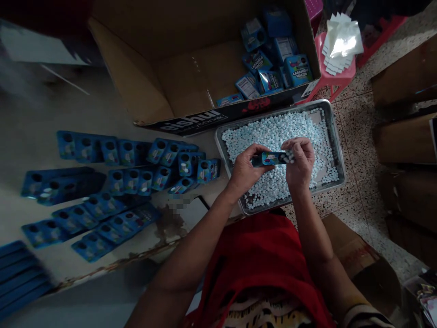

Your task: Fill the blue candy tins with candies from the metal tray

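Note:
A metal tray (pixel 337 150) full of small pale blue and white candies lies in front of me. Above it, my left hand (pixel 248 166) grips a small blue candy box (pixel 270 158) by one end, its printed side facing up. At the box's other end, my right hand (pixel 300 157) has its fingers curled around several pale candies, right against the box's opening. How many are in the palm is hidden.
Rows of blue boxes (pixel 131 181) with round dark windows stand on the table at the left. A large cardboard box (pixel 205 68) behind the tray holds blue packs. Clear packets (pixel 341 43) lie on a pink stool (pixel 348 75); brown cartons (pixel 406 141) stand right.

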A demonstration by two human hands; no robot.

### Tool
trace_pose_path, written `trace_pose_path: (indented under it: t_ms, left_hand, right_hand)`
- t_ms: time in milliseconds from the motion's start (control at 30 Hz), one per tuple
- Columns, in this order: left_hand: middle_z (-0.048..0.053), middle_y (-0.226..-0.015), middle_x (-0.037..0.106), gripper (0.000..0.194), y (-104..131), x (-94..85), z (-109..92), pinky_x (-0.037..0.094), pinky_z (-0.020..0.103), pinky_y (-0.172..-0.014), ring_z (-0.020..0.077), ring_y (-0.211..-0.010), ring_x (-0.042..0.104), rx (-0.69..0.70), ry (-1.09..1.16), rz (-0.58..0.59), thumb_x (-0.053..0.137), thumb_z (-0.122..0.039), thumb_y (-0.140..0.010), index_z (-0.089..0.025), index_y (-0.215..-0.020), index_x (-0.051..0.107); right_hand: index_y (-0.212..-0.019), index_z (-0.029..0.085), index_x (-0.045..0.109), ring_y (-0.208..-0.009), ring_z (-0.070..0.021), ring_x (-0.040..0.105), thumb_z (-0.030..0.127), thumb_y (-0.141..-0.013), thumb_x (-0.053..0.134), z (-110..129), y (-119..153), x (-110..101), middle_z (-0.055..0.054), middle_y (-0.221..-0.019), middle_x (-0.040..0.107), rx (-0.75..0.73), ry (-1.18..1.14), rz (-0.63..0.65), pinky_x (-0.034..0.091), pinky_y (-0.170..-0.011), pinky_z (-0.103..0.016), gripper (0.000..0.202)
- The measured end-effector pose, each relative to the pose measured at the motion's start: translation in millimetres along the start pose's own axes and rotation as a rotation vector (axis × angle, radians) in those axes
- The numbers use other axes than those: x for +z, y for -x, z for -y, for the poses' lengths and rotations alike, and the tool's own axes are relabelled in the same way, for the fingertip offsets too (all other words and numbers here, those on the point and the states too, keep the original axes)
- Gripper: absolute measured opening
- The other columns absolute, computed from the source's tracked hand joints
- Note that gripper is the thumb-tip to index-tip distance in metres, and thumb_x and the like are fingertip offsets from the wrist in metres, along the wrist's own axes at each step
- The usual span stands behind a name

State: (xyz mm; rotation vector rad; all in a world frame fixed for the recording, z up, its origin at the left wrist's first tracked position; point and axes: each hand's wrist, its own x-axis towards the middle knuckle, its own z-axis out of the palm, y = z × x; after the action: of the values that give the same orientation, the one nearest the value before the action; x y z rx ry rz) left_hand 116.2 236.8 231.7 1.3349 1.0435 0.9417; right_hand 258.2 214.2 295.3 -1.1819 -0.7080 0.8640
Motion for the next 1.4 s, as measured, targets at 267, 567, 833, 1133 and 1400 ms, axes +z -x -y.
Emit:
trace_pose_path:
  t_ms: [267, 567, 833, 1133, 1400]
  left_hand:
    - [0.0, -0.103, 0.077, 0.04, 3.7, -0.4, 1.2, 0.058, 0.033, -0.087, 0.0214, -0.097, 0.073, -0.022, -0.001, -0.031, 0.097, -0.025, -0.072, -0.024, -0.105, 0.073]
    - [0.006, -0.121, 0.079, 0.05, -3.8, 4.8, 18.2, 0.059, 0.041, -0.106, 0.0255, -0.115, 0.075, -0.054, 0.336, 0.079, 0.1, -0.034, -0.071, -0.024, -0.107, 0.066]
    - [0.007, -0.121, 0.081, 0.054, 13.8, -9.6, 13.8, 0.055, 0.05, -0.12, 0.0299, -0.134, 0.073, -0.039, 0.461, 0.066, 0.103, -0.037, -0.07, -0.026, -0.105, 0.064]
    - [0.007, -0.124, 0.083, 0.061, 81.1, -47.7, 36.1, 0.05, 0.055, -0.126, 0.0331, -0.141, 0.071, -0.083, 0.595, -0.09, 0.107, -0.041, -0.066, -0.027, -0.104, 0.061]
    - [0.006, -0.12, 0.084, 0.054, 117.4, -66.3, 35.9, 0.058, 0.045, -0.115, 0.0293, -0.129, 0.076, -0.107, 0.552, -0.197, 0.107, -0.03, -0.065, -0.024, -0.1, 0.068]
  right_hand:
    - [-0.089, 0.031, 0.065, -0.079, -0.02, 0.062, 0.063, -0.093, 0.068, -6.4, 8.1, 5.2, 0.0, -0.08, 0.059, -0.039, 0.046, 0.035, 0.053, -0.083, -0.039, 0.032]
    - [-0.092, 0.03, 0.07, -0.13, -0.0259, 0.07, 0.054, -0.102, 0.048, -4.8, 11.1, -30.9, -0.005, -0.12, 0.075, -0.093, 0.177, -0.031, 0.052, -0.118, -0.052, 0.035]
    - [-0.12, 0.024, 0.07, -0.13, -0.0325, 0.064, 0.065, -0.094, 0.066, -45.2, 3.6, -157.0, -0.014, -0.129, 0.072, -0.051, 1.068, -0.04, 0.051, -0.116, -0.058, 0.049]
    - [-0.145, 0.022, 0.068, -0.13, -0.0377, 0.058, 0.063, -0.097, 0.066, -112.1, 2.0, -130.3, -0.019, -0.14, 0.064, -0.239, 1.478, 0.382, 0.049, -0.116, -0.059, 0.063]
    - [-0.09, 0.025, 0.064, -0.074, -0.017, 0.057, 0.073, -0.078, 0.081, -85.3, -29.9, -99.4, 0.001, -0.08, 0.063, 0.328, 0.589, 0.136, 0.046, -0.064, -0.029, 0.052]
